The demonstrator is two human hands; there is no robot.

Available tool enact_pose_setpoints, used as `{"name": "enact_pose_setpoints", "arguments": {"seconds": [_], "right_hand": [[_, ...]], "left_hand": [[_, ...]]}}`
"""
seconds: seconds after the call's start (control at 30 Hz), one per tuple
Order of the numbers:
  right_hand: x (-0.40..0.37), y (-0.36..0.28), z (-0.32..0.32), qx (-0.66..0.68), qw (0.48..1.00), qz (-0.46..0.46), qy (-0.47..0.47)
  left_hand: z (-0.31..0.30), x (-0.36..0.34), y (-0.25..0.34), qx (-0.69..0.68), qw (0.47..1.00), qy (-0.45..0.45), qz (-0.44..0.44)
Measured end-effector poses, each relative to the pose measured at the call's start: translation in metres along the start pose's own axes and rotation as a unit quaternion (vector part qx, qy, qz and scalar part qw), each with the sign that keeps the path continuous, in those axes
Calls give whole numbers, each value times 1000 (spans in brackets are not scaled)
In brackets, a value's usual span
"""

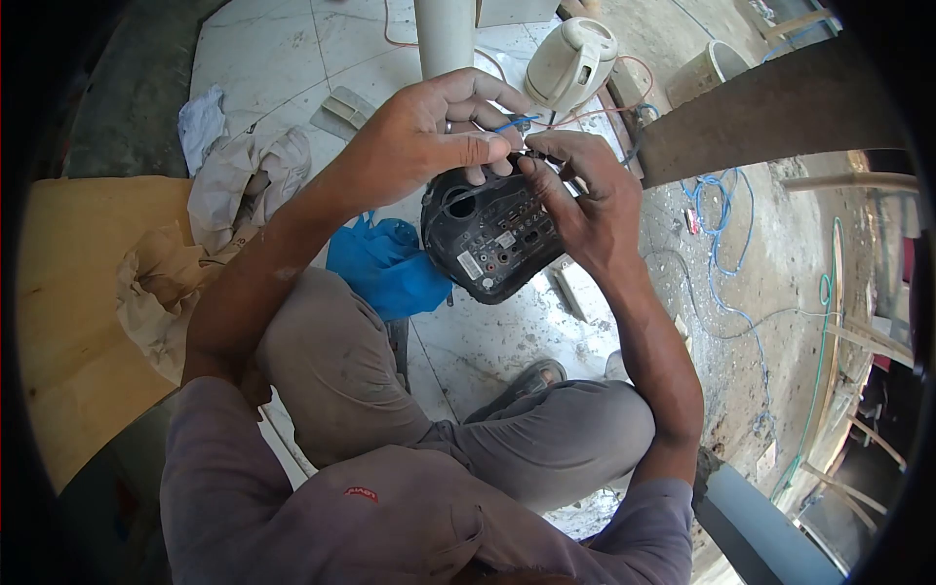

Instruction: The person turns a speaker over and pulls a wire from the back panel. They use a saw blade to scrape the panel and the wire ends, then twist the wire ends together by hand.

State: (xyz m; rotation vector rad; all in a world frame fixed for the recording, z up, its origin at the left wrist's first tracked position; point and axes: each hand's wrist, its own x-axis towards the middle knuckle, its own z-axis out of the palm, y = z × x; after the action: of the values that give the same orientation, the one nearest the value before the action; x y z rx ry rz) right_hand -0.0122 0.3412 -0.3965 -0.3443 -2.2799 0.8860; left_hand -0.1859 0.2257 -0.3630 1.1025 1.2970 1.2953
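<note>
My left hand (453, 127) is raised with its thumb and fingers pinched around a thin wire. A short blue wire (517, 123) shows beside its fingertips. Close against it, my right hand (590, 195) pinches the same thin wire between thumb and index finger; the exact grip point is too small to make out. Below both hands stands a black speaker panel (507, 240), tilted, with a round hole, several sockets and white labels. Its upper part is partly hidden by my hands.
A blue cloth bag (388, 268) lies left of the panel. A white electric kettle (573, 64) stands beyond my hands, near a white post (446, 39). Crumpled cloth (249, 185) and a wooden board (97, 292) are at left. Blue cable (721, 210) lies on the ground at right.
</note>
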Motion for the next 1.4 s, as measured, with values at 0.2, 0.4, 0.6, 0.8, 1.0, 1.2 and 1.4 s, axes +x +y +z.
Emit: {"name": "enact_pose_setpoints", "arguments": {"seconds": [0.2, 0.4, 0.6, 0.8, 1.0, 1.2, 1.4], "right_hand": [[-8, -4, -34, -26, 996, -29, -79], [-26, 8, -34, -23, 987, -8, -158], [-29, 12, -37, -24, 976, 10, -214], [-31, 14, -37, 26, 964, 111, -242], [-34, 21, -32, -28, 982, 19, -188], [-35, 22, -26, -27, 980, 24, -197], [-35, 24, -28, -7, 975, 61, -212]], "left_hand": [[6, -12, 11, 206, 977, -50, 11], [28, -19, -5, 463, 874, -60, 135], [38, -15, -16, 488, 854, -80, 163], [36, -8, -26, 523, 834, -90, 152], [39, -9, -25, 584, 794, -116, 123], [42, -6, -26, 624, 763, -143, 87], [46, -3, -40, 614, 774, -129, 86]]}}
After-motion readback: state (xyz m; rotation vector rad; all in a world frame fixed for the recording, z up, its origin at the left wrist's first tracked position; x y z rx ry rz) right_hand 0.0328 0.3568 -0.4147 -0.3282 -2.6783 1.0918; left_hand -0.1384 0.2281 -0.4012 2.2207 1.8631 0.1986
